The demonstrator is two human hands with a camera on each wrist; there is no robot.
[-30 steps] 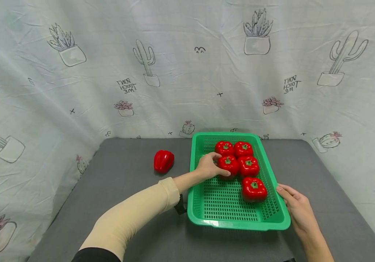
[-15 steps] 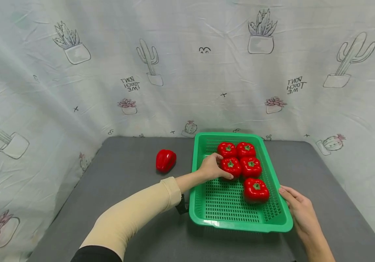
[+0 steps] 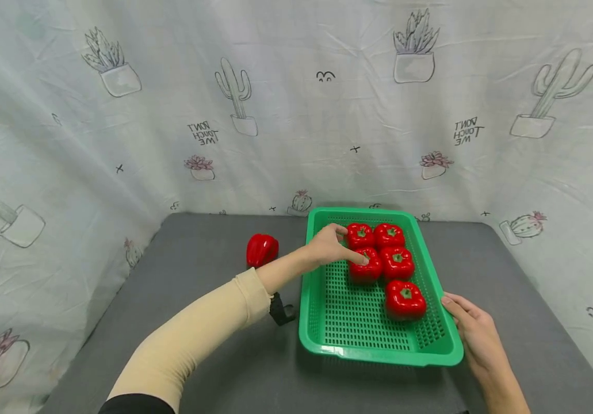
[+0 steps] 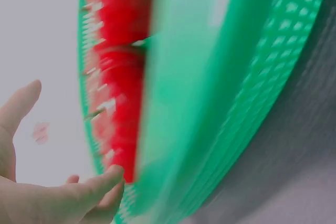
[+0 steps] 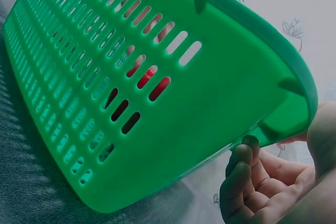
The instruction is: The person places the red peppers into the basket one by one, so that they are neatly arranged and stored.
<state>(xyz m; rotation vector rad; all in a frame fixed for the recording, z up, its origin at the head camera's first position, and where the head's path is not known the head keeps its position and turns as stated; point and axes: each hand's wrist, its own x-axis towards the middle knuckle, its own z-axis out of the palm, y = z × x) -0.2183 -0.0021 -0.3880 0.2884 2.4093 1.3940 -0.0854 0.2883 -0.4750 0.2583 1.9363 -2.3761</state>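
A green plastic basket (image 3: 368,352) with slotted walls holds several red bell peppers, stems up. My left hand (image 3: 327,247) reaches over its left rim. The fingers are spread and raised, thumb over the front-left bell pepper (image 3: 364,272), nothing gripped. In the left wrist view, my left hand (image 4: 63,198) shows extended fingers beside the blurred red peppers (image 4: 118,103). My right hand (image 3: 477,333) holds the basket's right rim, thumb on top. From the right wrist view, the fingers of my right hand (image 5: 268,182) curl under that rim.
One more red bell pepper (image 3: 262,250) lies on its side on the grey table (image 3: 208,241), left of the basket. A pale curtain (image 3: 286,115) with cactus drawings hangs behind and at both sides. A black strap (image 3: 280,310) hangs from my left wrist.
My left hand has let go of the front-left bell pepper and risen slightly up and left, fingers opening. The peppers stay put in the basket, and my right hand keeps its hold.
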